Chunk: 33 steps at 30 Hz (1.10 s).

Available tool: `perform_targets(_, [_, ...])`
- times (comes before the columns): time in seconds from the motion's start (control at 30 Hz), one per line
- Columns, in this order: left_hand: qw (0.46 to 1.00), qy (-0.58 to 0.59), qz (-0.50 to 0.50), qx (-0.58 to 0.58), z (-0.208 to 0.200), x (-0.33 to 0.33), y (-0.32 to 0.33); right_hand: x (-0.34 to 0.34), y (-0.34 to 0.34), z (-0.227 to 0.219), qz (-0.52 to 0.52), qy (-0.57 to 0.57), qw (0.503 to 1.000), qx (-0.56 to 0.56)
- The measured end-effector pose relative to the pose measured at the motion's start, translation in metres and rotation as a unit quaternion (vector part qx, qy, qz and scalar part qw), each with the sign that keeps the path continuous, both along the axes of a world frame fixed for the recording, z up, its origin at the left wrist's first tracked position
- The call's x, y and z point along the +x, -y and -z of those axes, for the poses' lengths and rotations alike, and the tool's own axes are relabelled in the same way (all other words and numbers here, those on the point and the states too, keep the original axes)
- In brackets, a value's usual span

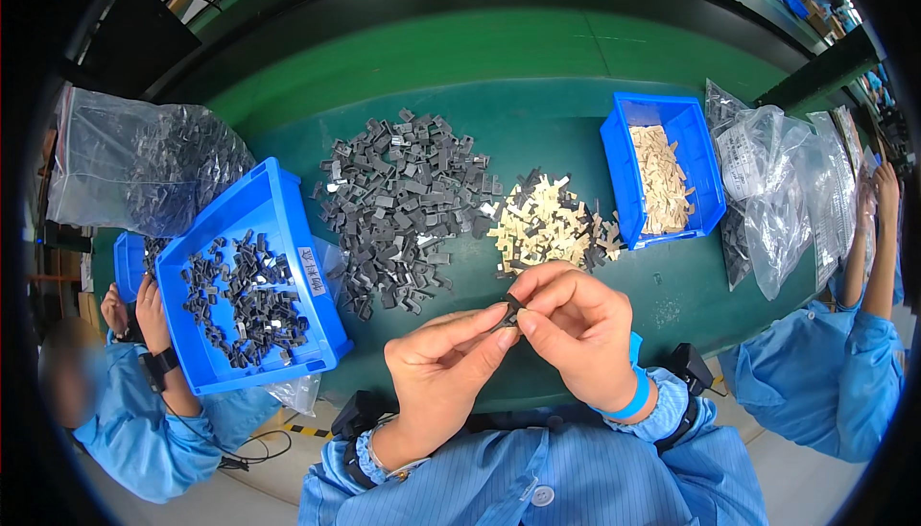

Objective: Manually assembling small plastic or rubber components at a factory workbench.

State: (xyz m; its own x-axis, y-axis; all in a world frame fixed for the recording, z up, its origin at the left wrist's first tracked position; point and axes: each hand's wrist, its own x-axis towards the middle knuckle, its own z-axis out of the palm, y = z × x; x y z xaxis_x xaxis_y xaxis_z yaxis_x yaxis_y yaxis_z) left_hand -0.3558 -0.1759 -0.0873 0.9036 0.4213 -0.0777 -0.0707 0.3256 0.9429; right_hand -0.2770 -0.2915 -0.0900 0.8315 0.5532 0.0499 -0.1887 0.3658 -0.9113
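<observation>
Both of my hands meet over the near edge of the green table, pinching one small black plastic part [511, 311] between them. My left hand [446, 358] grips it from the left with thumb and fingertips. From the right, thumb and forefinger of my right hand [576, 329] close on the same part, hiding much of it. Beyond my hands lies a heap of black plastic clips [408, 190]. Just past my right hand is a smaller pile of cream-coloured pieces [545, 224] mixed with black ones.
A large blue bin [278, 204] with black parts stands at left; a smaller blue bin [614, 156] at right holds tan pieces [660, 180]. Clear plastic bags [144, 161] lie beyond the bins. Co-workers in blue sit at left [144, 440] and right [815, 372].
</observation>
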Motion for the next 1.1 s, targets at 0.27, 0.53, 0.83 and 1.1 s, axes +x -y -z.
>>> perform_targets(0.27, [1.0,-0.004,-0.003,0.024,-0.002,-0.001,0.0,-0.001,-0.001,-0.001,0.045,0.083,0.994,-0.048])
perform_targets(0.53, [1.0,0.008,-0.001,0.012,0.0,-0.001,-0.001,0.004,-0.002,0.005,0.055,0.137,0.985,-0.086])
perform_targets(0.83, [0.999,0.024,0.027,-0.03,0.0,-0.003,-0.004,0.021,0.005,-0.002,-0.051,0.15,0.976,-0.147])
perform_targets(1.1, [0.965,-0.01,0.106,-0.24,-0.002,-0.001,-0.011,0.023,0.01,0.003,-0.213,-0.221,0.95,0.058])
